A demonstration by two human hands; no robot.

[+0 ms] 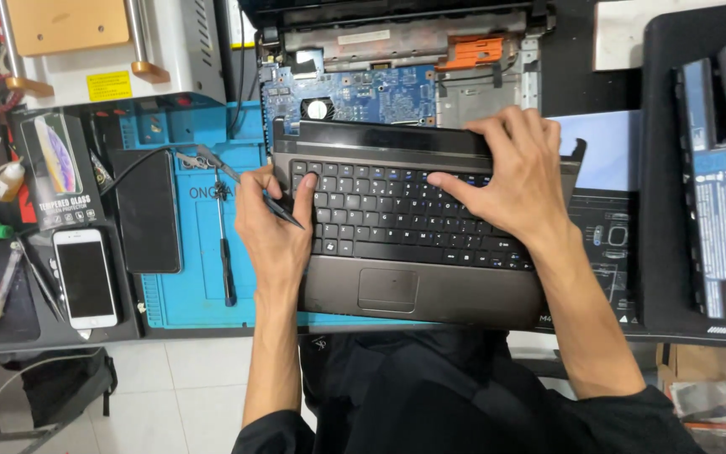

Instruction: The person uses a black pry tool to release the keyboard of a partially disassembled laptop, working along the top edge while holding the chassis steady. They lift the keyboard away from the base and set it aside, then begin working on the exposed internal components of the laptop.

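A grey laptop top cover with a black keyboard and a touchpad lies on the bench in front of me. My left hand rests on its left edge and grips thin black tweezers, thumb on the keys. My right hand lies flat on the keyboard's right side, fingers spread over the keys and the cover's top strip. Behind the cover sits the opened laptop base with a blue circuit board and a small fan.
A blue work mat holds a black screwdriver, a dark phone and a cable. Left are a white phone, a screen-protector box and small tools. Laptop batteries lie at right. A white machine stands behind.
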